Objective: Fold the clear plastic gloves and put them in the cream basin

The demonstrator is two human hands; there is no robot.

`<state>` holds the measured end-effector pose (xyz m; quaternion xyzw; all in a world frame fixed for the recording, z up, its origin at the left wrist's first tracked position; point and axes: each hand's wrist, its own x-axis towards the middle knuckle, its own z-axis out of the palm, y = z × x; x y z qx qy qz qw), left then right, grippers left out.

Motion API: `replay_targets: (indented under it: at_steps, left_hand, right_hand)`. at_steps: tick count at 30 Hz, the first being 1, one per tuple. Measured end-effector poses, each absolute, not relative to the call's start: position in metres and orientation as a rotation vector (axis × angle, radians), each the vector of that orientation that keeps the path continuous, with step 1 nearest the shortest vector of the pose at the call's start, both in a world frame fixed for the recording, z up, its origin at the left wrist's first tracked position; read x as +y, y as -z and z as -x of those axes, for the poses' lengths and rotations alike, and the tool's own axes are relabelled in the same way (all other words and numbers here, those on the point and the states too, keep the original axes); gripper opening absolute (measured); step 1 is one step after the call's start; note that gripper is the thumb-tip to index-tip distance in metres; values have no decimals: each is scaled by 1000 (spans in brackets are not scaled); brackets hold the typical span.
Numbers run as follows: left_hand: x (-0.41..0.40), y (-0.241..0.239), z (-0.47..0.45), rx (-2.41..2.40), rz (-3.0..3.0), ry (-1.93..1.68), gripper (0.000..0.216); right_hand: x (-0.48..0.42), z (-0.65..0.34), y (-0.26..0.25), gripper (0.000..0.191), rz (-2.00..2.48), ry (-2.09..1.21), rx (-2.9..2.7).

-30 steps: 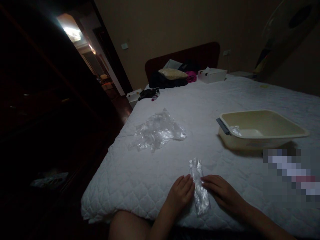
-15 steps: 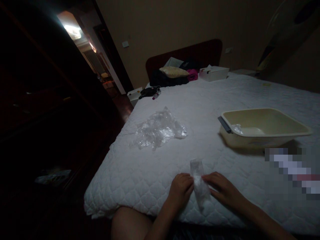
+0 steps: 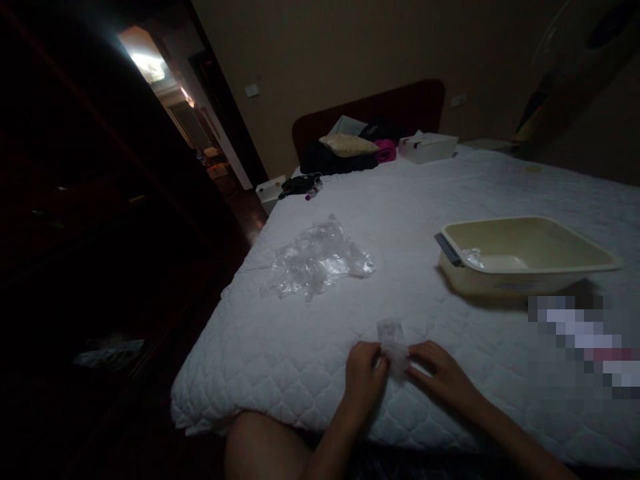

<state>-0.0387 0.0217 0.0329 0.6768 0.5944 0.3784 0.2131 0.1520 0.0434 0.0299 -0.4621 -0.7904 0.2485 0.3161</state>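
Note:
A small clear plastic bag (image 3: 393, 345), folded up short, lies on the white quilted bed (image 3: 300, 347) near its front edge. My left hand (image 3: 365, 380) pinches its left side with curled fingers. My right hand (image 3: 443, 377) presses on its right side with fingers held together. Further back on the bed, to the left, lies a loose heap of clear plastic bags (image 3: 315, 263).
A cream plastic basin (image 3: 525, 257) with a bit of plastic inside stands on the right. Clothes (image 3: 345, 153) and a white box (image 3: 427, 147) sit by the headboard. The bed's left edge drops to a dark floor. My knee (image 3: 260, 447) shows below.
The plastic strip, long a second ago, has been folded up from its near end into a short packet. Both hands moved slightly away from me with it.

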Motion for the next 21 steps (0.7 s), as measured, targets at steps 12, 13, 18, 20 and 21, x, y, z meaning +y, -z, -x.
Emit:
replay_targets:
  at_steps: [12, 13, 18, 20, 21]
  left_hand:
    - [28, -29, 22, 1869, -1748, -1199, 28]
    - [29, -28, 21, 1894, -1757, -1197, 28]
    - [33, -23, 16, 2009, -1849, -1119, 29]
    - [34, -22, 16, 2035, -1872, -1081, 31]
    - [34, -21, 16, 2043, -1878, -1064, 31]
  right_hand:
    - [55, -130, -41, 32, 1441, -694, -1849]
    - [55, -129, -41, 34, 1448, -700, -1836]
    - [54, -128, -42, 33, 1470, -653, -1833]
    - [52, -130, -41, 28, 1410, -503, -1829]
    - [51, -131, -41, 24, 1344, -392, -1844]
